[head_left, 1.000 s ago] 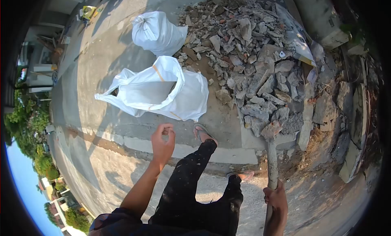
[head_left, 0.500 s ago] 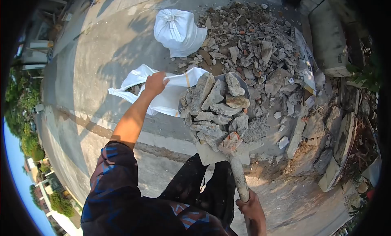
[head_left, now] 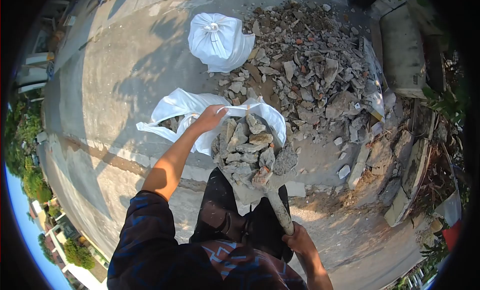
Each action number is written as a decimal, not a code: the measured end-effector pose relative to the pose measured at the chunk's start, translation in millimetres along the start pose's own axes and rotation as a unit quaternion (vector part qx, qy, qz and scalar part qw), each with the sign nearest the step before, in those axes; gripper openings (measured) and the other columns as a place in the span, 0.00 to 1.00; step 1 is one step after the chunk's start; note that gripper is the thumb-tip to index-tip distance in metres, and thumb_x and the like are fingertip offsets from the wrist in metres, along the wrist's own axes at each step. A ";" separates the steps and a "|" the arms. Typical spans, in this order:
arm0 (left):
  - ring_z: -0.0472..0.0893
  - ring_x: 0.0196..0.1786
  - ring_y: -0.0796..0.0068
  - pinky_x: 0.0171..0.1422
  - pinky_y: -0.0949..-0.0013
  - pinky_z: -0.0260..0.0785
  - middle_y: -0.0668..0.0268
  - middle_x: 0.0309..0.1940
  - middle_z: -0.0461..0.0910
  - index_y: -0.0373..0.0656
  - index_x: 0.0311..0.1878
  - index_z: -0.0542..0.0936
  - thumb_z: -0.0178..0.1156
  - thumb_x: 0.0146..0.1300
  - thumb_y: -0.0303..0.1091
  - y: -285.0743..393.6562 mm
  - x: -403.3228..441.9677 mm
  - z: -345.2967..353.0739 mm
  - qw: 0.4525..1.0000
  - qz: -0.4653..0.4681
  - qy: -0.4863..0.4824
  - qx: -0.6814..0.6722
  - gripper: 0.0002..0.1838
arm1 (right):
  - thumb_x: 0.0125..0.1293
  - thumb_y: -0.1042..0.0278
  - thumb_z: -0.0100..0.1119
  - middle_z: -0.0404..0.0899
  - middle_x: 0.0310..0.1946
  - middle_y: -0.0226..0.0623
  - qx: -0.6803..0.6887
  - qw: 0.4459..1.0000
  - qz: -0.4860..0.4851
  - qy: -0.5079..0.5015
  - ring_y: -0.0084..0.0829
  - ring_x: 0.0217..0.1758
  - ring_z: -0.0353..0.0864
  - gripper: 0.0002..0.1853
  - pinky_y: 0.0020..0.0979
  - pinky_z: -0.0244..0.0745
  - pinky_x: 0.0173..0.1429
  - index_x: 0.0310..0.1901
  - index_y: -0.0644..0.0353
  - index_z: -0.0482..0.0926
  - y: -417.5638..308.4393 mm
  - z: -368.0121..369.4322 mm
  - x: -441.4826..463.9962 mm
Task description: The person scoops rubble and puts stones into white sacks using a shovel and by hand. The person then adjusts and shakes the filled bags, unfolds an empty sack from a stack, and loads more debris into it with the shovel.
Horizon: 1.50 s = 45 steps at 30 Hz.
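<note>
My left hand is closed on the rim of an open white sack, stretching it to the right. Some rubble shows inside the sack's mouth. In my right hand is the handle of a shovel, gripped low, close to my body. Broken concrete chunks are heaped on the shovel's blade and hide most of it. The sack's pulled-out rim runs along the far side of the loaded blade; whether the blade lies inside the mouth I cannot tell.
A full white sack, tied at the top, stands on the pavement ahead. Right of it spreads a large rubble pile. Concrete slabs and a grey block-like object line the right side.
My left hand has drawn the sack's rim to the right, up to the shovel's far edge. The loaded shovel and my right hand have shifted left and slightly nearer my body.
</note>
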<state>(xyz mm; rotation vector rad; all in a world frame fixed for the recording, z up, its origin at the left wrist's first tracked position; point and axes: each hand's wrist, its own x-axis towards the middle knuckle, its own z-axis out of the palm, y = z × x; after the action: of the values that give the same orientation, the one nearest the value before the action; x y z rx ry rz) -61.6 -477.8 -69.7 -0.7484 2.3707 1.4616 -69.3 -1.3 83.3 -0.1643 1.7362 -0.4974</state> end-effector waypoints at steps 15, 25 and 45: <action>0.77 0.39 0.73 0.48 0.65 0.69 0.54 0.34 0.83 0.34 0.52 0.79 0.52 0.72 0.44 5.1 10.1 -0.7 0.983 0.020 -0.028 -0.181 0.21 | 0.47 0.65 0.61 0.81 0.32 0.54 -0.117 0.966 0.194 0.127 0.43 0.33 0.84 0.25 0.40 0.78 0.38 0.48 0.70 0.76 -109.5 82.4 -1.1; 0.81 0.44 0.67 0.53 0.66 0.69 0.51 0.41 0.84 0.34 0.51 0.80 0.52 0.71 0.45 -5.0 20.9 -21.7 0.976 0.017 -0.102 -0.190 0.21 | 0.49 0.68 0.62 0.76 0.20 0.36 -0.025 0.959 0.268 0.088 0.27 0.19 0.76 0.20 0.30 0.73 0.22 0.45 0.68 0.74 -156.1 97.1 -1.9; 0.74 0.41 0.72 0.51 0.67 0.66 0.58 0.37 0.81 0.31 0.49 0.79 0.48 0.73 0.51 -9.2 42.8 -26.1 0.963 0.020 -0.053 -0.262 0.27 | 0.53 0.67 0.62 0.74 0.20 0.34 0.034 0.945 0.323 -0.044 0.24 0.20 0.74 0.15 0.29 0.70 0.21 0.40 0.65 0.74 -240.7 8.8 -41.8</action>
<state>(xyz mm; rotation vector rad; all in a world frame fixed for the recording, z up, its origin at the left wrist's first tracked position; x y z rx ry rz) -91.0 -516.7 -84.6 -0.7104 1.9396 2.1246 -89.4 -203.6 219.1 0.4193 1.5688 -0.0615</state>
